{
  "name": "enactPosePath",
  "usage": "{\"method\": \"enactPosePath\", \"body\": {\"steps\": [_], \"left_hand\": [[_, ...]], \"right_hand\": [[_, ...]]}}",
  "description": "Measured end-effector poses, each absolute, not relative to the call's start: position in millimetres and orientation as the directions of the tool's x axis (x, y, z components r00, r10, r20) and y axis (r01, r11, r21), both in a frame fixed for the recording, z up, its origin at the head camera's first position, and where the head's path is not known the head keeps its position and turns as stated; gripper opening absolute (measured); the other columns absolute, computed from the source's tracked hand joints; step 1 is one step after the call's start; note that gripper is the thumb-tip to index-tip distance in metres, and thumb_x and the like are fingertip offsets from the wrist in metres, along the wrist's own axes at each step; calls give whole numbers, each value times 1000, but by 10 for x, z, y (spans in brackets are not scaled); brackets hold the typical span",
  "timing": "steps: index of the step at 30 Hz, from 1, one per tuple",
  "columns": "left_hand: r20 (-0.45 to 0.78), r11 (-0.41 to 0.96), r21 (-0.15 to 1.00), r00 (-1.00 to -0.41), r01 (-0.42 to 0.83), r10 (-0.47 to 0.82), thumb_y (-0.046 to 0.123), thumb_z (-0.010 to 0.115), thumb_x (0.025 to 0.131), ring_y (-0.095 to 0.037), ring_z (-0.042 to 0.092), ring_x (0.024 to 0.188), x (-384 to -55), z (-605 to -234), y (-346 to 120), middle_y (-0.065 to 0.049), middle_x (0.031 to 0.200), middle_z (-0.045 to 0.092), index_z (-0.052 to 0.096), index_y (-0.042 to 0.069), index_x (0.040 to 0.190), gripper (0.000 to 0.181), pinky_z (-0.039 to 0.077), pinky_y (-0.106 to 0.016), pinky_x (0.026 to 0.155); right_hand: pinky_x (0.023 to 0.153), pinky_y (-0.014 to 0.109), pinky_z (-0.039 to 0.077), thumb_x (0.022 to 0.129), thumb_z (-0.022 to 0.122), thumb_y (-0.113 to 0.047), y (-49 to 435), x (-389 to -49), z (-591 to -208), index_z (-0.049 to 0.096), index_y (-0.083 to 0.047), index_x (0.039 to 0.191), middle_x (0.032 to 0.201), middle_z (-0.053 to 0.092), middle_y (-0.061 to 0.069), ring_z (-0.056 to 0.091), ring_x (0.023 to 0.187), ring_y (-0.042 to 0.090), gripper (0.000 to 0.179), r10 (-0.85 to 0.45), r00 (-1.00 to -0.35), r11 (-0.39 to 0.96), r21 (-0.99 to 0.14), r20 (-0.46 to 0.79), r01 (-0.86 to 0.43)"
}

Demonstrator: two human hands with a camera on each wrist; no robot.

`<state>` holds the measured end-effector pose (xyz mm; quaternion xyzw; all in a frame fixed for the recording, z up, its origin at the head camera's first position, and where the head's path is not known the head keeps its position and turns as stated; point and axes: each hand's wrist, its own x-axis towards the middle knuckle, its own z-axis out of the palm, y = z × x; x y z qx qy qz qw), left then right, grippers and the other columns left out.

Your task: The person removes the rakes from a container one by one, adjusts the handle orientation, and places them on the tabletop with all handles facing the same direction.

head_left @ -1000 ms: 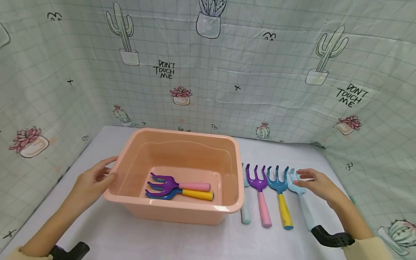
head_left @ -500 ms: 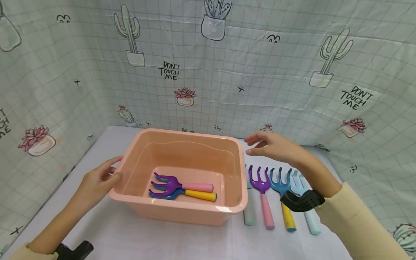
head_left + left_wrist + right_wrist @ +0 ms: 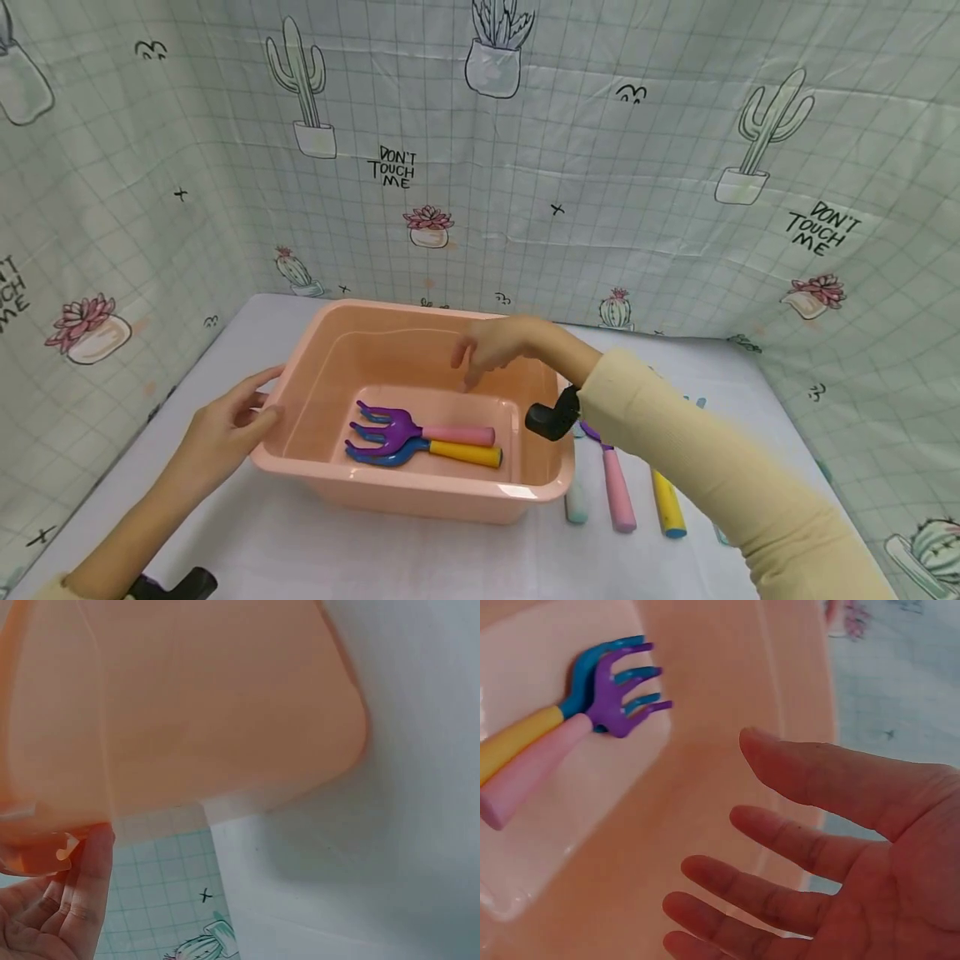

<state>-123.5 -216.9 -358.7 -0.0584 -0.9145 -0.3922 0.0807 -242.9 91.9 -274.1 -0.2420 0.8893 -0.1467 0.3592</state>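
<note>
A peach plastic basin stands on the white table. My left hand grips its left rim, with fingers curled under the lip in the left wrist view. Inside lie two toy hand rakes, overlapping: a purple rake with a pink handle on top of a blue rake with a yellow handle. My right hand hovers over the back right part of the basin, holding nothing. Its fingers are spread and relaxed in the right wrist view, apart from the rakes.
Right of the basin several more rakes lie in a row, partly hidden by my right sleeve. A pale green handle, a pink handle and a yellow handle show. A cactus-print cloth hangs behind.
My right hand has moved left from above the rake row, past the basin's right rim, to over the basin. The left hand stays on the rim. The rakes in the basin have not moved.
</note>
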Motion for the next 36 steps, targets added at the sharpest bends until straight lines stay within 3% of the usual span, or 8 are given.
{"method": "enactPosePath", "body": {"steps": [8,15,25,31,36], "left_hand": [[196,688,706,-980,171,43,17,56,92,9,54,71,-1246,-3596,-2168,-24,103,64,42,3,137,50,47,-21,56],[202,688,704,-978,176,45,17,56,92,10,54,70,-1256,-3575,-2168,-24,102,64,43,2,137,49,47,-21,55],[186,688,707,-982,165,45,17,56,92,6,56,70,-1263,-3578,-2157,-25,102,64,42,2,137,50,47,-22,55],[175,695,702,-984,155,42,18,56,92,4,57,71,-1267,-3575,-2160,-25,103,64,42,2,138,50,47,-22,56],[170,702,696,-985,149,41,19,55,92,-5,61,73,-1271,-3576,-2161,-25,103,64,42,2,138,51,47,-22,56]], "right_hand": [[88,39,48,80,69,-24,686,-2533,-3079,58,-16,120,120,55,4,56,99,26,42,-479,-589,875,-403,-651,-267],[94,45,45,83,65,-16,568,-2624,-3333,54,-11,128,113,58,9,54,111,36,47,-433,-525,898,-401,-733,-182],[89,43,48,72,70,-12,575,-2614,-3589,69,-17,102,96,65,6,61,97,30,30,-356,-528,920,-388,-771,-54],[85,43,50,73,70,-10,518,-2603,-3731,69,-18,98,89,64,7,61,90,29,27,-343,-521,926,-374,-782,-49],[81,39,51,74,67,-5,505,-2593,-3797,69,-17,97,83,60,6,58,83,26,26,-328,-524,931,-364,-786,-36]]}}
